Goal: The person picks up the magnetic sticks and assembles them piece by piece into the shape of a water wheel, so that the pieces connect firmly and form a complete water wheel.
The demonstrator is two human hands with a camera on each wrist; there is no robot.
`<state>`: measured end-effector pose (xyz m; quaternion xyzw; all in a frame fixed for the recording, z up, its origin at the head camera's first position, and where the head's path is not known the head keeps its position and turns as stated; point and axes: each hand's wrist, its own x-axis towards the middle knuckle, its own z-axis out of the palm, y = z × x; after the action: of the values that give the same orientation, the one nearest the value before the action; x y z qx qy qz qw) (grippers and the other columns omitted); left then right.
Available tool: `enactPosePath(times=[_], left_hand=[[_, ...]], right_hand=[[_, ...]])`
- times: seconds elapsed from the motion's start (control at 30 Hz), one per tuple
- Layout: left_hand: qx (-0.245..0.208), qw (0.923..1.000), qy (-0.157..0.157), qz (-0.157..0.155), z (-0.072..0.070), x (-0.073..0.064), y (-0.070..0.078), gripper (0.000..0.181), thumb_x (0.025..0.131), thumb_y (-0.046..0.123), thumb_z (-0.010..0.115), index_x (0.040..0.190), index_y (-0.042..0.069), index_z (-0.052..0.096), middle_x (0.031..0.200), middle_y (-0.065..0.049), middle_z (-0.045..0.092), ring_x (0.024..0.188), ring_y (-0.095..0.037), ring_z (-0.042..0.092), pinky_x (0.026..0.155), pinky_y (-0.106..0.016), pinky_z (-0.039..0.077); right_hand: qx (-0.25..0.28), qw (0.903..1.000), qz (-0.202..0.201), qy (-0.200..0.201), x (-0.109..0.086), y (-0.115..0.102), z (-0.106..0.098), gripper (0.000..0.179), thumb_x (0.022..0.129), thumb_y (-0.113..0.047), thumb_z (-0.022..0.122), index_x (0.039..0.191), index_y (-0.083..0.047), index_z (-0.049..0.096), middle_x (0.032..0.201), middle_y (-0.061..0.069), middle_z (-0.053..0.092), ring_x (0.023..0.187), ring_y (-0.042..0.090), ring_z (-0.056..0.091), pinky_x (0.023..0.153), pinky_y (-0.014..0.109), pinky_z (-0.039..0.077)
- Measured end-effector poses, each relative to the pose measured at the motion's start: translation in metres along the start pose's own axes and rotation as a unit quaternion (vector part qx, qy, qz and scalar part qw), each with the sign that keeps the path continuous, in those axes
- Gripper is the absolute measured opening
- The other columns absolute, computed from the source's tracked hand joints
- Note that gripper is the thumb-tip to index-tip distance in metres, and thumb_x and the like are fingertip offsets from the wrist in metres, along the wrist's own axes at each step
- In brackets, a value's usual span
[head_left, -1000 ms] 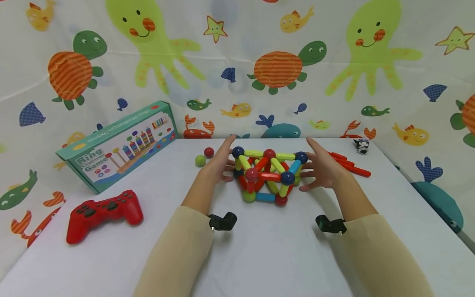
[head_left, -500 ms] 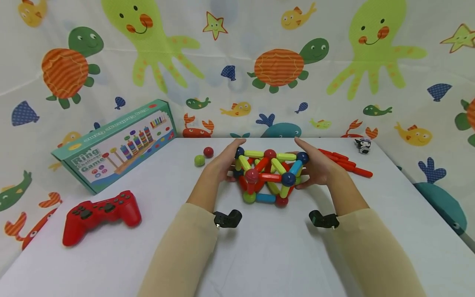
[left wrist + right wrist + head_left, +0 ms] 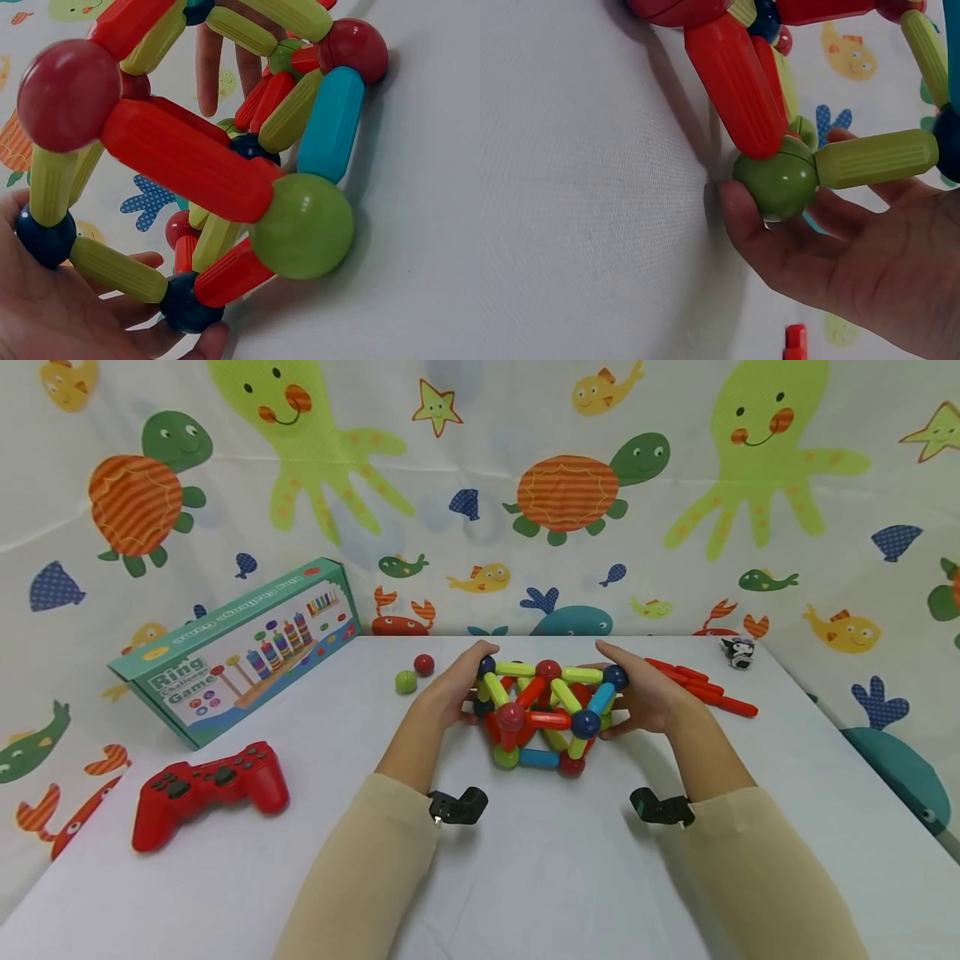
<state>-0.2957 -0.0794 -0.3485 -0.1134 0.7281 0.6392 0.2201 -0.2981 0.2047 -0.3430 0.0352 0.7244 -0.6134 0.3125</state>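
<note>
A frame built of ball-and-stick toy pieces (image 3: 550,720) stands on the white table, its rods red, lime and blue, its balls red, green and dark blue. My left hand (image 3: 447,691) grips its left side; in the left wrist view the fingers bend behind a dark blue ball (image 3: 192,301) at a lower corner. From the other side my right hand (image 3: 651,697) holds it. A green ball (image 3: 776,178) at a bottom corner lies against my right fingertips in the right wrist view. Parts of the fingers are hidden behind the frame.
Loose red rods (image 3: 705,687) lie right of my right hand, with a small black-and-white figure (image 3: 738,652) behind. A green ball (image 3: 406,682) and a red ball (image 3: 423,665) sit at left. Farther left are a red game controller (image 3: 213,785) and a Ring Challenge Game box (image 3: 247,652).
Both hands have moved inward onto the sides of the ball-and-stick frame, the right hand leftward, the left slightly rightward. The frame stays in about the same place.
</note>
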Motion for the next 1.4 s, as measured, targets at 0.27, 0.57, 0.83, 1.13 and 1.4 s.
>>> enactPosePath(times=[0.27,0.57,0.83,1.13,1.4], left_hand=[[0.018,0.9990,0.006,0.042,-0.002,-0.009,-0.004,0.068,0.098,0.063,0.045,0.154,0.023,0.044,0.150,-0.011,0.044,0.139,-0.032,0.041,0.114,-0.055,0.044],[0.048,0.9953,0.018,0.082,0.000,-0.016,-0.011,0.069,0.100,0.063,0.039,0.152,0.020,0.050,0.150,-0.006,0.048,0.136,-0.027,0.041,0.111,-0.049,0.046],[0.056,0.9932,0.032,0.098,0.001,-0.024,-0.016,0.068,0.100,0.063,0.038,0.151,0.019,0.050,0.142,-0.009,0.051,0.128,-0.026,0.046,0.108,-0.042,0.047],[0.051,0.9871,0.041,0.146,0.002,-0.036,-0.026,0.062,0.104,0.053,0.037,0.153,0.017,0.048,0.137,-0.008,0.055,0.122,-0.024,0.050,0.108,-0.041,0.048],[0.051,0.9744,0.050,0.213,0.008,-0.045,-0.036,0.062,0.103,0.048,0.038,0.156,0.017,0.046,0.159,-0.003,0.045,0.142,-0.026,0.045,0.117,-0.047,0.043]], right_hand=[[-0.025,0.9988,-0.041,-0.005,-0.007,-0.001,0.004,0.087,0.098,-0.076,0.036,0.164,-0.020,0.030,0.173,0.015,0.013,0.157,0.048,0.010,0.114,0.077,0.029],[-0.057,0.9952,-0.080,0.005,-0.013,0.000,0.007,0.083,0.100,-0.073,0.035,0.163,-0.019,0.031,0.174,0.016,0.012,0.158,0.047,0.011,0.113,0.076,0.031],[-0.070,0.9920,-0.104,0.016,-0.019,0.002,0.013,0.083,0.099,-0.073,0.037,0.163,-0.020,0.034,0.173,0.013,0.016,0.158,0.044,0.011,0.113,0.077,0.030],[-0.084,0.9850,-0.145,0.041,-0.024,0.007,0.020,0.079,0.100,-0.071,0.040,0.161,-0.020,0.038,0.170,0.011,0.029,0.157,0.042,0.018,0.114,0.075,0.031],[-0.114,0.9754,-0.180,0.059,-0.034,0.013,0.025,0.072,0.103,-0.065,0.039,0.160,-0.021,0.041,0.169,0.013,0.028,0.153,0.042,0.027,0.112,0.063,0.040]])
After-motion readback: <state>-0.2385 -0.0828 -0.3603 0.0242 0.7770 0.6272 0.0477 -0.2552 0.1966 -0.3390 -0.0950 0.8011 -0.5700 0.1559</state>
